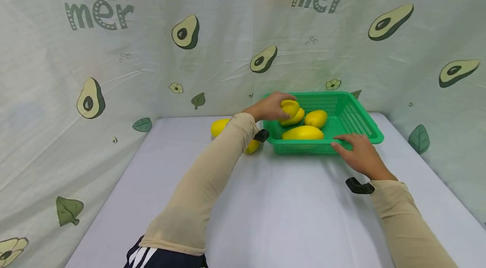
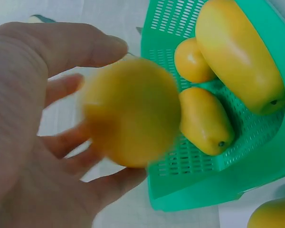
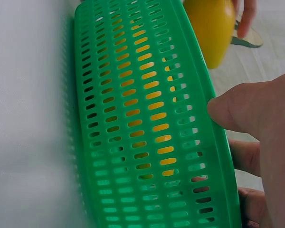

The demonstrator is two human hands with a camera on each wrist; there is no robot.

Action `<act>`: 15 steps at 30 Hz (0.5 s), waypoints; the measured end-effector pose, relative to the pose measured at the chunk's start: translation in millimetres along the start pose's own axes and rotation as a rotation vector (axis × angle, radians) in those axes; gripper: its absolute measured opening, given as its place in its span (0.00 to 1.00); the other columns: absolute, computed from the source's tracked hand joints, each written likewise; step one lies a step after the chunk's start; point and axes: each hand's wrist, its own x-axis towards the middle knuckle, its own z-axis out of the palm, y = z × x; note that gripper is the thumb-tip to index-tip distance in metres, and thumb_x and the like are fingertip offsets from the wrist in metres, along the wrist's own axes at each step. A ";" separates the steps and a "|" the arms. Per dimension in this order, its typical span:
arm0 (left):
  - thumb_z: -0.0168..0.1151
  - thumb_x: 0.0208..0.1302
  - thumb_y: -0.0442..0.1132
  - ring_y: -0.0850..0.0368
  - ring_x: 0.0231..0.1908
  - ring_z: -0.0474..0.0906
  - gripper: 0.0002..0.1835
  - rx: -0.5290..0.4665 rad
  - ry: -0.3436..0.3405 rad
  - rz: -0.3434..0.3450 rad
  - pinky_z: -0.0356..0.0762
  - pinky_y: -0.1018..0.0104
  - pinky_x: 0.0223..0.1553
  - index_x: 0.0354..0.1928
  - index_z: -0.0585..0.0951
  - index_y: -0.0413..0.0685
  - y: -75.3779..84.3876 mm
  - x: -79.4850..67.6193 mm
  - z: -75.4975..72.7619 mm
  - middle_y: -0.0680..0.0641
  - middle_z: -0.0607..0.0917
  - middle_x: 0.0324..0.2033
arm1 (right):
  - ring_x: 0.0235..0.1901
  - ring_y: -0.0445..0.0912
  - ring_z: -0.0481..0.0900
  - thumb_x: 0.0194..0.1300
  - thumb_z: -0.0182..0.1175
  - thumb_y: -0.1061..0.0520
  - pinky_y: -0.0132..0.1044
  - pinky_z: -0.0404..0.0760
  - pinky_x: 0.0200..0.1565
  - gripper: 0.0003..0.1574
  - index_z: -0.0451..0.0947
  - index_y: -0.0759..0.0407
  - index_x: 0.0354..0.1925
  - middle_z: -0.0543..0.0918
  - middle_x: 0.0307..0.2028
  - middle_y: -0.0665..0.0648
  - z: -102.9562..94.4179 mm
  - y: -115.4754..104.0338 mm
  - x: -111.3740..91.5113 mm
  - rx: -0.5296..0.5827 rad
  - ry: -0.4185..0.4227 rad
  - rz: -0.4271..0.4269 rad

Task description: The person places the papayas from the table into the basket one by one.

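My left hand (image 1: 268, 107) holds a yellow mango (image 1: 290, 108) above the left side of a green plastic basket (image 1: 343, 146). In the left wrist view this mango (image 2: 133, 111) is blurred, with thumb and fingers curved around it. Inside the basket lie a large, long yellow fruit (image 1: 302, 133) and two smaller yellow mangoes, one at the centre (image 1: 316, 119) and one partly hidden under the held mango (image 1: 298, 117). My right hand (image 1: 360, 155) grips the basket's near rim, its thumb (image 3: 228, 108) on the outside and its fingers reaching behind the wall.
Left of the basket, two more yellow fruits lie on the white table (image 1: 288, 200): one far back (image 1: 219, 127), one closer (image 1: 252, 146), both partly covered by my left arm. A cloth backdrop (image 1: 228, 6) printed with avocados rises behind the table and along its sides.
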 end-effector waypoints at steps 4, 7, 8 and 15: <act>0.64 0.70 0.42 0.53 0.70 0.60 0.28 -0.020 0.056 0.005 0.63 0.60 0.67 0.70 0.72 0.52 -1.7 -3.1 -3.4 0.47 0.67 0.70 | 0.61 0.71 0.66 0.76 0.55 0.44 0.71 0.49 0.66 0.29 0.78 0.68 0.58 0.78 0.56 0.74 2.0 -0.7 2.1 0.003 -0.006 -0.007; 0.63 0.71 0.42 0.53 0.68 0.63 0.25 -0.005 0.087 0.021 0.63 0.60 0.67 0.68 0.74 0.50 -4.7 -3.5 -5.1 0.49 0.71 0.68 | 0.61 0.72 0.66 0.76 0.55 0.45 0.71 0.48 0.67 0.29 0.78 0.68 0.58 0.77 0.57 0.74 2.1 -1.2 2.0 0.007 -0.010 -0.007; 0.63 0.71 0.42 0.53 0.66 0.65 0.24 0.000 0.093 0.020 0.64 0.61 0.66 0.67 0.75 0.50 -5.7 -4.1 -5.4 0.49 0.72 0.67 | 0.61 0.72 0.66 0.76 0.55 0.45 0.71 0.49 0.66 0.29 0.78 0.68 0.58 0.77 0.57 0.74 1.8 -1.4 1.8 0.005 -0.010 -0.006; 0.60 0.73 0.42 0.54 0.60 0.70 0.20 -0.038 0.116 0.022 0.68 0.62 0.62 0.65 0.77 0.49 -15.2 -14.2 -7.9 0.50 0.76 0.63 | 0.62 0.72 0.65 0.76 0.54 0.44 0.71 0.47 0.67 0.30 0.78 0.69 0.58 0.77 0.57 0.75 -0.6 -1.3 1.2 -0.003 -0.008 0.008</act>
